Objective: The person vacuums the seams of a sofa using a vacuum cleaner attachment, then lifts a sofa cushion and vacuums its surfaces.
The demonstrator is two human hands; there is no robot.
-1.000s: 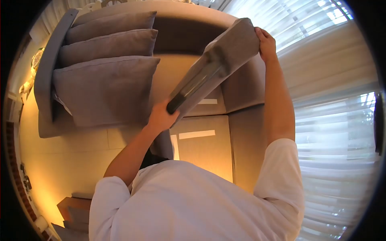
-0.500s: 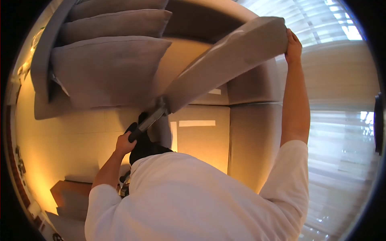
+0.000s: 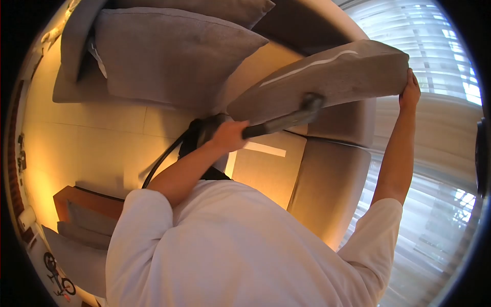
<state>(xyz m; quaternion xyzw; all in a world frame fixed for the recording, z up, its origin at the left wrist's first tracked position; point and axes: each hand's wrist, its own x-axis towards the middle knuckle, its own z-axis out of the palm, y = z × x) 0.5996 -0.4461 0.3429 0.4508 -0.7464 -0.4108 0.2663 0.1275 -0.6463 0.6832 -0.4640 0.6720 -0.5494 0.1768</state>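
Note:
My left hand is closed around the dark handle of a vacuum cleaner nozzle. The nozzle's head is against or just over the side of a long grey sofa cushion, slightly blurred. A black hose trails down behind my left forearm. At the cushion's far right end, my right hand grips its edge and holds it raised and tilted; part of the fingers is hidden behind the cushion. A pale strip runs along the cushion's upper side.
Large grey pillows lean in a row at the upper left. Below the raised cushion is the sofa with its seat sections. Windows with blinds line the right. A brown box-like piece with grey cushions stands lower left on the pale floor.
My left hand has swept the nozzle right and up, from the cushion's near end to about its middle. The cushion and my right hand appear further right and a little lower.

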